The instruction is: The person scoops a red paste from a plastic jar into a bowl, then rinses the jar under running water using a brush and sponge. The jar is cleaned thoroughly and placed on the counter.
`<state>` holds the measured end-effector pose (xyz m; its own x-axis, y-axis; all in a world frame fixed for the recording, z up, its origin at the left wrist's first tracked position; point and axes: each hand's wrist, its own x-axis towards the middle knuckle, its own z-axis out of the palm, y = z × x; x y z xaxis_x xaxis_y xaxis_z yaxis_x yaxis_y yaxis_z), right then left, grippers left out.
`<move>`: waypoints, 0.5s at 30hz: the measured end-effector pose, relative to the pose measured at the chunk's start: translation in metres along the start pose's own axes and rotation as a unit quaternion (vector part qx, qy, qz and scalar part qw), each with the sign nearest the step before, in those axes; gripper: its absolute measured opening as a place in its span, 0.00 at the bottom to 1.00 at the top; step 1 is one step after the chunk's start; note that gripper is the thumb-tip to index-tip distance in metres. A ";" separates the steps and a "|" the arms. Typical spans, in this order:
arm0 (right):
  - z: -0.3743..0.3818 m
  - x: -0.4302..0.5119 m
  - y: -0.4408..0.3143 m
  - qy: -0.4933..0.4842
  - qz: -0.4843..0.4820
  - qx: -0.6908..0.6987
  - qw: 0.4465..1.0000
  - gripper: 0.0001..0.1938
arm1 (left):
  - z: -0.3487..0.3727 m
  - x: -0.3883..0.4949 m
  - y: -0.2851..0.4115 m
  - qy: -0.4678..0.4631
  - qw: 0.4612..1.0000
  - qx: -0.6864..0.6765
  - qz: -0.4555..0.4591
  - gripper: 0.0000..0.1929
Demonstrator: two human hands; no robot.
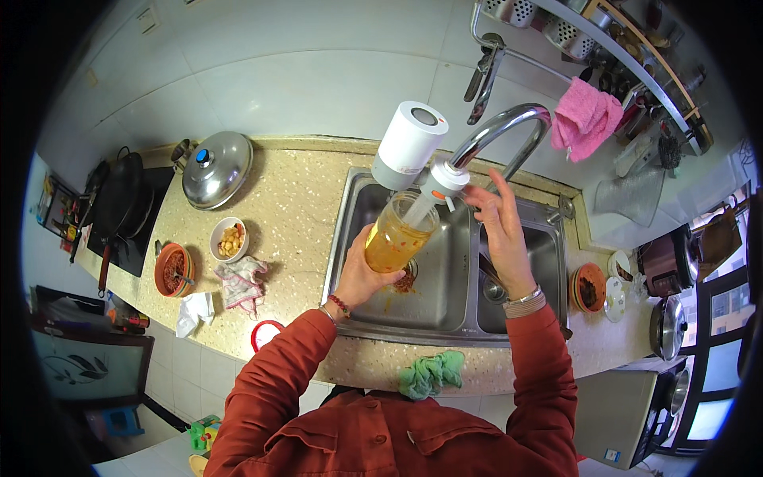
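My left hand (363, 268) grips a clear glass jar (396, 247) tilted over the left basin of a steel double sink (444, 292). Cloudy orange liquid with red bits fills part of the jar. A stream of water runs into its mouth from the white filter attachment (442, 182) on the chrome faucet (501, 128). My right hand (501, 223) is raised beside that attachment, fingers spread, holding nothing; whether a fingertip touches it I cannot tell. Reddish food scraps (405, 281) lie at the left drain.
Left on the counter (292, 208) are a steel lid (218, 170), a white bowl of food (229, 239), an orange bowl (174, 269), a cloth (240, 283) and a red-rimmed lid (266, 335). A green cloth (431, 374) lies at the front edge; another orange bowl (588, 287) stands right.
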<state>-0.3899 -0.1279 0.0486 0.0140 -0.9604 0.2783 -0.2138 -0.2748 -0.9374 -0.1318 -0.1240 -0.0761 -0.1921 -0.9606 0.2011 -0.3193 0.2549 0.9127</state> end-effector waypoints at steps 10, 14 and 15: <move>-0.023 -0.049 0.085 -0.080 0.180 -0.136 0.971 0.24 | 0.008 -0.016 -0.028 0.001 0.999 -0.001 -0.046 0.57; -0.033 -0.055 0.095 -0.097 0.184 -0.181 0.961 0.23 | 0.007 -0.023 -0.025 -0.010 0.997 0.055 -0.048 0.56; -0.035 -0.056 0.095 -0.105 0.191 -0.192 0.957 0.23 | 0.004 -0.029 -0.023 -0.016 0.994 0.097 -0.042 0.55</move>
<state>-0.4452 -0.0988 -0.0485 0.0507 -0.9865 -0.1558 -0.5857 0.0970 -0.8047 -0.1227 -0.1021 -0.1046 -0.1856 -0.9762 0.1120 -0.5088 0.1930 0.8389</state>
